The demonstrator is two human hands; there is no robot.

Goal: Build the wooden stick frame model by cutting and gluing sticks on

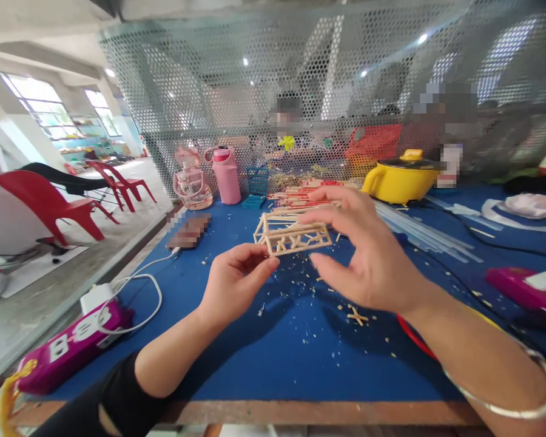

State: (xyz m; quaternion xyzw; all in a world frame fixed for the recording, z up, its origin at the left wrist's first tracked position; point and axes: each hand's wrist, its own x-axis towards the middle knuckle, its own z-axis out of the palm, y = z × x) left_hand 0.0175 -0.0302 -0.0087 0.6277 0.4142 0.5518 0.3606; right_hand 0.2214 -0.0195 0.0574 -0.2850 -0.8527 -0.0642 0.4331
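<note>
A small wooden stick frame (300, 241), built like an open box with crossed pieces along its side, is held above the blue table. My left hand (236, 280) pinches its near left corner between thumb and fingers. My right hand (361, 255) is spread around its right end, thumb and fingers apart; whether a fingertip touches the top is unclear. Behind the frame lies a pile of red-tipped matchsticks (307, 193). A few short sticks in a crossed shape (357, 315) rest on the table below my right hand, among scattered wood crumbs.
A pink bottle (227, 176), a clear pink jug (193, 188), a blue phone stand (256, 188) and a yellow pot (403, 182) stand at the back, before a perforated screen (236, 79). Purple power strips (68, 346) sit at both sides. Clear glue sticks (423, 230) lie right.
</note>
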